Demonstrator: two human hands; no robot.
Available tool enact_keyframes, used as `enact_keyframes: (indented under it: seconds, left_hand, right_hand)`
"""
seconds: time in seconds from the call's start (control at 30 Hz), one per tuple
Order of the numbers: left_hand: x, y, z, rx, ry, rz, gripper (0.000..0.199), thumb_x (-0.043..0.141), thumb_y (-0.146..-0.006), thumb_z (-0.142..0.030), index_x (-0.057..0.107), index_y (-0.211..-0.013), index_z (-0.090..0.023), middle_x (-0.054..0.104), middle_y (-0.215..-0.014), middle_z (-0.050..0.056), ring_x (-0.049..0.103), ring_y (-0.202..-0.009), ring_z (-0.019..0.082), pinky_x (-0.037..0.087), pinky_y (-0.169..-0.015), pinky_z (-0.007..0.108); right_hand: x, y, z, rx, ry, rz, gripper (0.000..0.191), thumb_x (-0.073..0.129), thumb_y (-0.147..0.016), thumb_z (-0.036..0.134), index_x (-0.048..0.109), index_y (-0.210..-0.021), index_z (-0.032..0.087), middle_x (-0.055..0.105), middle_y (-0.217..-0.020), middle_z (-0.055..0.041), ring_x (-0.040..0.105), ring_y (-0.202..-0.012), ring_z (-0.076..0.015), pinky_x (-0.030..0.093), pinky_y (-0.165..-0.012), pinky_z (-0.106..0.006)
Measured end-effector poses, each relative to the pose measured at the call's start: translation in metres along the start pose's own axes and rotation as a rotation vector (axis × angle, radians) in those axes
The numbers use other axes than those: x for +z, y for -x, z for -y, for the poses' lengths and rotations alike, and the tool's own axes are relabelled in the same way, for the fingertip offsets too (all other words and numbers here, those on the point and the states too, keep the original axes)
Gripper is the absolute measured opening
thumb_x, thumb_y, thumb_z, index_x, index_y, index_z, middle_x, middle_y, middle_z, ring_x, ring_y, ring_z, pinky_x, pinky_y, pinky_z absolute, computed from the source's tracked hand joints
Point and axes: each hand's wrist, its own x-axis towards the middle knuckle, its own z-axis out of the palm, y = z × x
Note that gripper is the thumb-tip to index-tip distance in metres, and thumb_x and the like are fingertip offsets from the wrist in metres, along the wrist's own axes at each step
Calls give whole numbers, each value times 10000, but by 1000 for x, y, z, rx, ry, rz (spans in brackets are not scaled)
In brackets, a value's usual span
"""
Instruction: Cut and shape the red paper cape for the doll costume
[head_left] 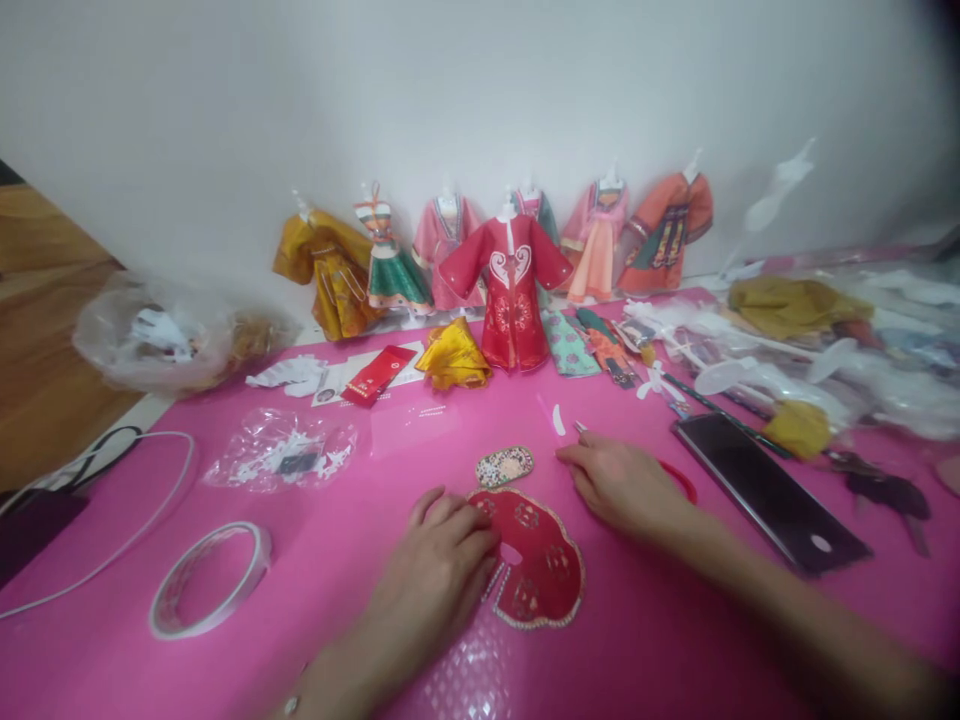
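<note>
Under left fingers (477,519) | red collar (550,555), left edge | right fingers (578,457) apart

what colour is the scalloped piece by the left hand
The scalloped piece is red, with paler motifs and edging; the head view shows it.

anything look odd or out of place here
One thing: the white doll form at far right is bare, while the row beside it wears outfits. The red collar by the left hand seems undamaged.
</note>
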Motion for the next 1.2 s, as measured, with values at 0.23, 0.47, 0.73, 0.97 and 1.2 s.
enact_keyframes:
  seconds: [0.23, 0.47, 0.73, 0.97, 1.2]
  left_hand:
    - [-9, -9, 0, 24, 72, 8, 174, 521, -948, -200, 686, -999, -221, 692, -934, 46, 568, -902, 232, 430, -907, 462]
    - [-8, -17, 8, 13, 169, -125, 181, 500, -946, -162, 670, -983, -210, 704, -964, 52, 599, -886, 218, 471, -816, 406]
    - [0, -15, 16, -33, 218, -213, 185, 492, -942, -155, 668, -972, -201, 687, -961, 68, 614, -885, 214, 507, -776, 384]
    - [5, -16, 27, -58, 161, -239, 192, 498, -949, -179, 685, -971, -217, 697, -968, 63, 621, -902, 225, 509, -786, 391]
    - [8, -11, 33, -68, 158, -241, 189, 490, -960, -206, 679, -956, -212, 693, -956, 64, 612, -894, 222, 511, -781, 394]
  right_hand:
    - [5, -4, -2, 0, -139, -30, 284, 463, -933, 160, 711, -1073, 164, 667, -1046, -134, 664, -950, -275, 465, -846, -378]
    - [5, -6, -5, 20, -411, 7, 228, 518, -856, 117, 710, -957, 186, 742, -941, -30, 691, -856, -170, 510, -762, -249]
    - [2, -8, -14, 98, -405, -44, 217, 491, -900, 180, 693, -977, 173, 739, -931, -49, 676, -840, -183, 490, -753, -270]
    - [-23, -24, -2, 97, -156, -34, 217, 499, -878, 129, 711, -837, 155, 705, -864, -90, 626, -772, -201, 379, -674, -289]
    - [-11, -12, 8, 41, -48, 59, 253, 490, -913, 161, 733, -845, 164, 668, -878, -92, 613, -748, -191, 316, -603, -284]
